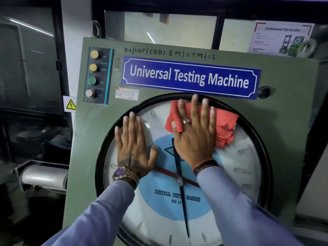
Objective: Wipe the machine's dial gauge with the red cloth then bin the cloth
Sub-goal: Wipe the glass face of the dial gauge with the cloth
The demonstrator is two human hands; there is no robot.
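Observation:
A large round dial gauge (236, 174) with a black rim, white face and blue centre fills the green machine front (88, 139). The red cloth (225, 125) is bunched on the upper part of the glass. My right hand (193, 132) lies flat on the cloth with fingers spread, pressing it against the dial near the top rim. My left hand (133, 144) rests flat on the glass at the upper left, fingers together, holding nothing. No bin is in view.
A blue "Universal Testing Machine" sign (190, 77) sits above the dial. A column of push buttons (94, 75) is at the panel's upper left. A steel cylinder (44, 176) lies left of the machine. A poster (280, 38) hangs behind on the right.

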